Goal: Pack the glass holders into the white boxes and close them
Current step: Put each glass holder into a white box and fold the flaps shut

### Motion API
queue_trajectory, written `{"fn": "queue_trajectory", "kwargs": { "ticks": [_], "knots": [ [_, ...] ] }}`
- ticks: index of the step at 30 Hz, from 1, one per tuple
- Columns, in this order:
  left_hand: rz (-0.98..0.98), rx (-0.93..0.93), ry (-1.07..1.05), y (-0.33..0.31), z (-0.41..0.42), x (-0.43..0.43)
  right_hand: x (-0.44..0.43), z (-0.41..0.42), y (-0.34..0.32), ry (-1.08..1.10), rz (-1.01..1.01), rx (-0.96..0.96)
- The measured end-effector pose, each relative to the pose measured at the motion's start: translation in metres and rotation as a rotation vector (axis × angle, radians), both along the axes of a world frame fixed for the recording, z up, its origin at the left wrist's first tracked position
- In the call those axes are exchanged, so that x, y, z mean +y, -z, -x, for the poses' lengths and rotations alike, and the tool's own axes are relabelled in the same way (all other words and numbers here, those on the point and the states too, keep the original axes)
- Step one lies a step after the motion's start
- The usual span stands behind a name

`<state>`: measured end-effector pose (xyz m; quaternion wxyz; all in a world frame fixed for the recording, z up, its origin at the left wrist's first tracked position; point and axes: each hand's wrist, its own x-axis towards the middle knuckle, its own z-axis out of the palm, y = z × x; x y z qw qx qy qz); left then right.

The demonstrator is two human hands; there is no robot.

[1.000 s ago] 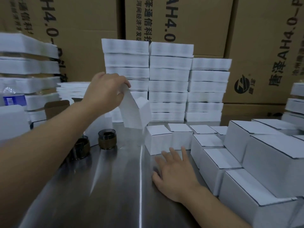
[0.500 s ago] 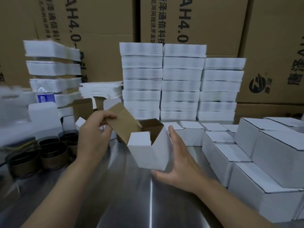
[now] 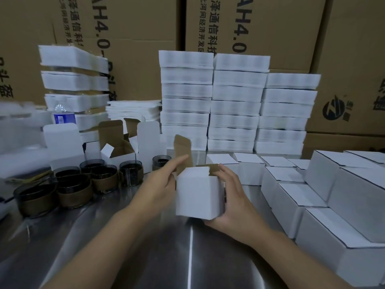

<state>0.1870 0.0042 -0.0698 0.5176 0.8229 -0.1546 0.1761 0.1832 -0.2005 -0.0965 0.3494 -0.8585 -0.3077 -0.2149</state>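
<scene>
I hold a small white cardboard box (image 3: 199,192) in the middle of the frame, lifted just above the shiny steel table (image 3: 125,247). My right hand (image 3: 231,197) grips it from the right: the palm cups the lower right corner and the fingers curl up round the side, with one fingertip on the small brown flap at the top edge. My left hand (image 3: 160,184) lies against the box's left side with its fingers fairly straight and close together, and the index finger reaches up to touch the brown inner face of the lid flap (image 3: 182,151). That flap stands upright, so the box is open at the top. I cannot tell what is inside it.

The dark glass holders with brown bands (image 3: 73,190) stand in a cluster on the table at the left of the frame, well apart from the box. Just behind them sit several open white boxes with raised flaps (image 3: 118,151), and a clear water bottle with a blue label (image 3: 62,115) stands farther back at the left.

At the right of the frame, closed white boxes (image 3: 312,197) sit in tight rows, some stacked on others. Tall stacks of flat white box blanks (image 3: 235,101) rise at the centre back, in front of large brown cardboard cartons with black print (image 3: 135,28).
</scene>
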Motion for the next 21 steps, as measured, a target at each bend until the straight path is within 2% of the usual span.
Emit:
{"fn": "queue_trajectory", "kwargs": {
  "ticks": [5, 10, 18, 21],
  "knots": [
    [-0.159, -0.022, -0.066, 0.005, 0.001, -0.004, -0.003, -0.002, -0.004, 0.199, 0.13, -0.154],
    [-0.268, 0.055, -0.062, 0.016, -0.003, -0.005, -0.001, 0.007, -0.015, 0.14, 0.372, -0.365],
    [-0.239, -0.027, -0.001, 0.018, -0.008, -0.003, 0.011, 0.013, -0.022, 0.165, 0.427, -0.679],
    [-0.16, -0.075, -0.003, 0.022, -0.011, -0.003, 0.015, 0.015, -0.022, 0.106, 0.421, -0.696]
  ]
}}
